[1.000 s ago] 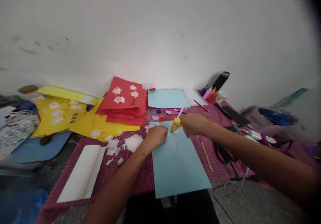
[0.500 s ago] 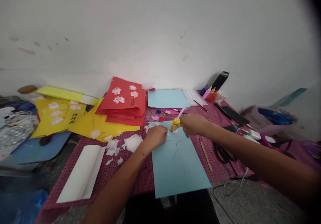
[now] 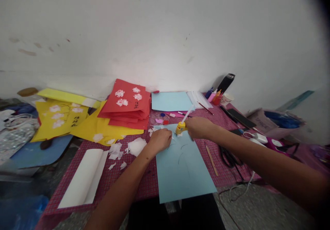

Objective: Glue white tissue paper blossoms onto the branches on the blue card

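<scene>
My right hand (image 3: 197, 128) is wrapped round a yellow hot glue gun (image 3: 180, 127), with a pale glue stick (image 3: 187, 113) poking up from its back end. The gun's nozzle points down at the upper part of a light blue sheet of paper (image 3: 184, 175) marked with a few faint dark curved lines. Close to the nozzle, my left hand (image 3: 163, 140) rests on the same sheet with its fingers curled in. What those fingers hold, if anything, is hidden. Torn white tissue paper (image 3: 137, 146) lies left of the sheet.
Red cards (image 3: 126, 101) with white paper flowers are stacked at the back left, over yellow sheets (image 3: 103, 130). A folded white sheet (image 3: 82, 178) lies front left. On the right are a wooden stick (image 3: 211, 161), black cable (image 3: 228, 158), paint bottles (image 3: 217, 97) and a black flask (image 3: 226, 83).
</scene>
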Tool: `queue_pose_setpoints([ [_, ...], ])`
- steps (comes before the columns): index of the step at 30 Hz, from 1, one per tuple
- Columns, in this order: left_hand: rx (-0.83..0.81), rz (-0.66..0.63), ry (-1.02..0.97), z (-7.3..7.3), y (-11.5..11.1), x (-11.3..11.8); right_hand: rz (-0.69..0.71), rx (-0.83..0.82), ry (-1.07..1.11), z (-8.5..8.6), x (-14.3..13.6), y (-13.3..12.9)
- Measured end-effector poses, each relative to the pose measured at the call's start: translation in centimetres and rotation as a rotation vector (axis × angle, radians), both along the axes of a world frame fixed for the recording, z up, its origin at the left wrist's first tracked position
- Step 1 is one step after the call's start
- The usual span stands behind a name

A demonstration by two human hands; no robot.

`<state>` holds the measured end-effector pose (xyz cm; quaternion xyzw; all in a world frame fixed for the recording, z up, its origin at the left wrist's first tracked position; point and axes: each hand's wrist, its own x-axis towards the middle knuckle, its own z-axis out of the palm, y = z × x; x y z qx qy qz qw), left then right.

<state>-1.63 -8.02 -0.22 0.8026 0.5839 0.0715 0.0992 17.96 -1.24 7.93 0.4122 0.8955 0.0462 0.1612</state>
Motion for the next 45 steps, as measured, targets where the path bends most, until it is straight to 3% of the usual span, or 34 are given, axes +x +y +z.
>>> queue_pose_setpoints([
  [30, 0.019, -0.006, -0.011, -0.2, 0.0, 0.0, 0.047, -0.028, -0.023, 0.0, 0.1, -0.1],
  [45, 0.010, 0.006, -0.009, -0.2, -0.1, 0.0, 0.140, 0.018, -0.045, 1.7, 0.2, -1.4],
])
